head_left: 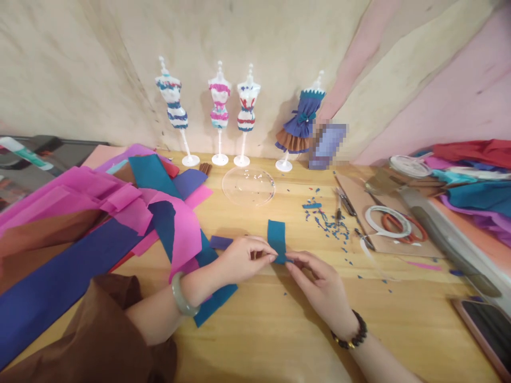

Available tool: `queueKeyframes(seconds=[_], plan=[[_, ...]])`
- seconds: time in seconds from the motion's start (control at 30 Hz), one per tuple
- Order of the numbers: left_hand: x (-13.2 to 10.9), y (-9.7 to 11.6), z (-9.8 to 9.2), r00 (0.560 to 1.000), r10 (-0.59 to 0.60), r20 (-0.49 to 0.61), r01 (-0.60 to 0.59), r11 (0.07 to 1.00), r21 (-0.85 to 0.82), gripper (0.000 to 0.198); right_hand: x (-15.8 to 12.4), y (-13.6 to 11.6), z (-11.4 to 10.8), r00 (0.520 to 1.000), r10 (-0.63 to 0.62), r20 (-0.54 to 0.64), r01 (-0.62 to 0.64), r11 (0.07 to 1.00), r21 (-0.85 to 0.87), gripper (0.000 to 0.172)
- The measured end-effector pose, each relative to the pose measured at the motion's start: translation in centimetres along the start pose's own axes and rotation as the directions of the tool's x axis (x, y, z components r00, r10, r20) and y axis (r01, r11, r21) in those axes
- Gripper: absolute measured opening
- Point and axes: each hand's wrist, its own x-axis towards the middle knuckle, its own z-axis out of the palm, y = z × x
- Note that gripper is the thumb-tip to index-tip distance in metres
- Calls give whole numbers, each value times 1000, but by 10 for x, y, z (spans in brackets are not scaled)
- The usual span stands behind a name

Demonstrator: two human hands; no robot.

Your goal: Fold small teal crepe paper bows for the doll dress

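Between my two hands is a small teal strip of crepe paper [276, 236], its far end pointing away from me. My left hand [249, 259] pinches its near left edge between thumb and fingertips. At the near right corner my right hand [313, 276] pinches the same strip, where the edge looks folded or bunched. A short purple strip [221, 242] lies just beyond my left hand. Under my left forearm are larger teal [217, 303] and pink [181, 229] paper pieces.
Three painted mini dress forms [219, 106] and one in a blue and brown paper dress [303, 119] stand along the wall. A clear round dish [248, 199] holds tiny beads. Teal scraps [333, 229], tape rolls [388, 221] and a phone [487, 330] lie to the right; coloured paper [72, 276] covers the left.
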Motion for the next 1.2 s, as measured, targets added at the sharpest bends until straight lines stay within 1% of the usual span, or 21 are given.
queueKeyframes(seconds=[0.1, 0.13, 0.2, 0.3, 0.5, 0.6, 0.8, 0.97, 1.2], plan=[[0, 0, 1, 987, -158, 20, 159, 987, -40, 20, -1, 1, 0, 1000, 13, -8, -12, 1000, 17, 11], [0, 0, 1, 982, -189, 19, 190, 980, -61, 21, -1, 1, 0, 1000, 1, 0, -1, 1000, 25, 10], [0, 0, 2, 977, -215, 10, 214, 970, -114, 22, 1, -1, -1, 999, -34, 25, 33, 999, 38, 10], [0, 1, 2, 979, -206, -4, 202, 966, -162, 19, 2, -4, -2, 997, -59, 47, 57, 998, 41, 14], [0, 1, 1, 989, -142, 28, 144, 984, -109, 21, 3, -5, 0, 1000, -4, 26, 4, 1000, -6, 12], [0, 1, 1, 992, -122, 36, 125, 987, -103, 15, 4, -4, 2, 1000, 13, 3, -13, 1000, -25, 11], [1, 0, 1, 986, -164, 30, 166, 981, -97, 13, 5, -5, 4, 1000, 8, -17, -9, 1000, -23, 10], [1, -7, 2, 983, -181, 25, 183, 977, -108, 17, 5, -3, 4, 1000, 12, -20, -12, 1000, -17, 11], [2, -11, 4, 980, -197, -17, 193, 973, -125, 20, 4, -2, 4, 1000, 21, -23, -21, 1000, -13, 11]])
